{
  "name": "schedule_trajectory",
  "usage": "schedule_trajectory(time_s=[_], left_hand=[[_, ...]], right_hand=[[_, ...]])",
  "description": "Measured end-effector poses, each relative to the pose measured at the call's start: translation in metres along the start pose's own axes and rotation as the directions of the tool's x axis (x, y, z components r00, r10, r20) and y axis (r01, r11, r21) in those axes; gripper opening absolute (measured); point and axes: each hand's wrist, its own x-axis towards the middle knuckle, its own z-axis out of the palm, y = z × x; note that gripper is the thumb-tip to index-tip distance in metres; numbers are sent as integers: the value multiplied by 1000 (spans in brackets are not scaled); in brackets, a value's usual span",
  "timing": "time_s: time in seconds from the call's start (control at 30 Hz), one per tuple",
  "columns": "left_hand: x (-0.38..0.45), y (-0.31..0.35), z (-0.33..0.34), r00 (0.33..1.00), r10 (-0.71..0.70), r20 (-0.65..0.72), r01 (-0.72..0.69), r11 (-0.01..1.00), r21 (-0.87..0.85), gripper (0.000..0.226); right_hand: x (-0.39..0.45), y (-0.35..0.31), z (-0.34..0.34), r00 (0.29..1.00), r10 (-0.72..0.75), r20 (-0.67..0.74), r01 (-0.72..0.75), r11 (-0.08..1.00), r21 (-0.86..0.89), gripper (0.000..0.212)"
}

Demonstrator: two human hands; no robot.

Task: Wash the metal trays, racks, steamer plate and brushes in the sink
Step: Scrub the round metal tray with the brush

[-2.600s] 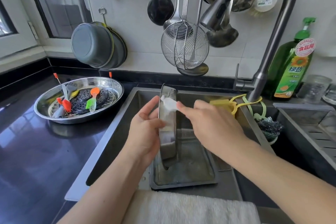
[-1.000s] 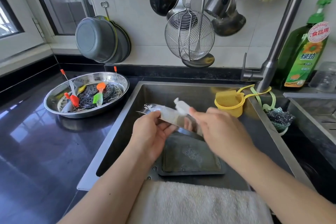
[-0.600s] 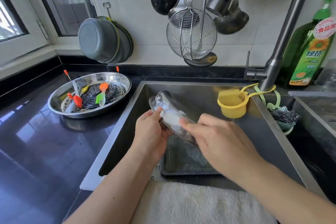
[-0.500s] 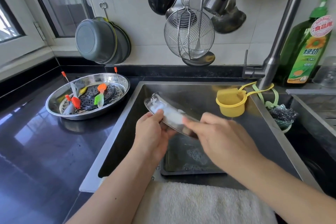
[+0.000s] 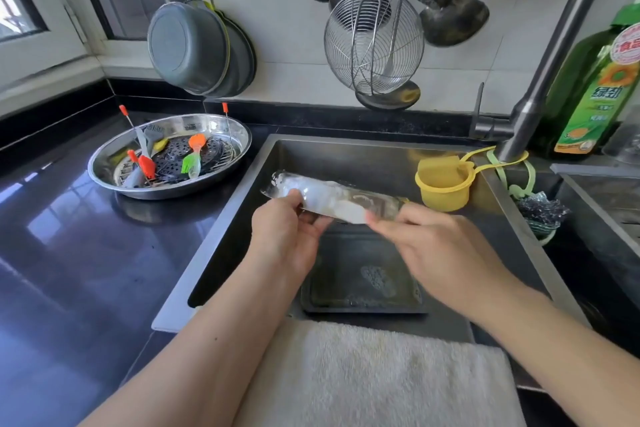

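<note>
Stainless and soapy, the small metal tray [image 5: 332,199] is held on edge over the sink [image 5: 346,152], above a dark baking tray [image 5: 360,274] lying flat on the sink floor. The left hand [image 5: 285,236] grips the tray's left end, thumb on top and fingers curled under. The right hand [image 5: 440,246] pinches something white, a rag or sponge by the look of it [image 5: 349,210], against the tray's side; it's motion-blurred so I can't tell exactly what it is.

Tips for this bit, imo: keep the left grip firm since the suds make it slippery, run the cloth along the whole rim and into the corners, then flip it and do the other face. Work low over the sink so drips land on the tray below, not the towel [image 5: 374,374] draped along the front edge.

Around it: the round steel pan [image 5: 114,177] on the black counter [image 5: 69,270] holds the steamer plate [image 5: 204,149], a wire rack and the silicone brushes [image 5: 192,161], all apparently not yet washed. The faucet [image 5: 540,80] isn't running. A yellow strainer cup [image 5: 445,189] hangs at the back right and eats a bit of room, and the wire skimmer [image 5: 374,42] hangs over the back, so don't lift too high.
</note>
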Motion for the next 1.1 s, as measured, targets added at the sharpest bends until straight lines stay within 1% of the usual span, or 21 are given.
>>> schedule_trajectory(time_s=[0.07, 0.1, 0.23, 0.3, 0.4, 0.47, 0.57, 0.6, 0.63, 0.73, 0.77, 0.87, 0.9, 1.0, 1.03, 1.1], left_hand=[[-4, -6, 1, 1000, -3, 11, 2, 998, 63, 26], [-5, -6, 1, 1000, -1, 22, 0, 998, 69, 26], [-2, 1, -1, 999, 15, 44, -15, 1000, -8, 25], [-2, 1, -1, 999, 15, 37, -14, 1000, -12, 25], [-4, 0, -2, 999, 21, 33, -21, 1000, 8, 26], [-6, 3, -2, 999, 23, 45, -23, 1000, -11, 25], [-5, 5, -1, 998, 36, 57, -34, 999, -42, 24], [-4, 4, -1, 997, 43, 60, -41, 998, -39, 24], [-4, 3, -1, 997, 49, 62, -48, 998, -28, 24], [-5, 0, -1, 996, 65, 65, -69, 996, 55, 27], [-6, -2, 0, 996, 68, 65, -74, 994, 83, 27], [-6, -3, 0, 995, 77, 70, -84, 991, 105, 27], [-4, -3, 0, 994, 84, 71, -91, 990, 108, 28], [-3, -5, 0, 995, 81, 58, -86, 993, 87, 27], [-4, -5, 0, 996, 71, 53, -75, 995, 67, 27], [-5, -1, 0, 997, 58, 58, -59, 998, 6, 25]], right_hand=[[4, -17, 8, 999, -25, -21, 25, 1000, -9, 58], [4, -15, 9, 999, -9, -34, 8, 1000, -20, 58], [-17, 16, -5, 996, 66, -52, -68, 997, -47, 56], [-17, 13, -4, 999, 36, -27, -36, 999, -7, 57], [-9, 0, 4, 999, -32, -29, 33, 999, 43, 54], [-13, 12, -1, 999, -1, -46, 3, 999, 42, 54], [-20, 31, -11, 986, 128, -110, -129, 992, -5, 53], [-19, 28, -10, 982, 144, -120, -145, 989, -1, 51], [-15, 19, -6, 985, 132, -112, -131, 991, 10, 50], [-8, -8, 5, 997, 26, -68, -24, 999, 39, 50], [-6, -7, 4, 996, 50, -74, -46, 998, 47, 48], [-10, 11, 0, 976, 189, -106, -185, 982, 39, 43], [-13, 14, 0, 975, 197, -101, -194, 980, 37, 43], [-16, 3, 1, 990, 130, -59, -125, 989, 85, 42], [-15, 1, 1, 990, 123, -66, -116, 988, 106, 39], [-13, 6, -2, 981, 156, -118, -137, 979, 151, 37]])
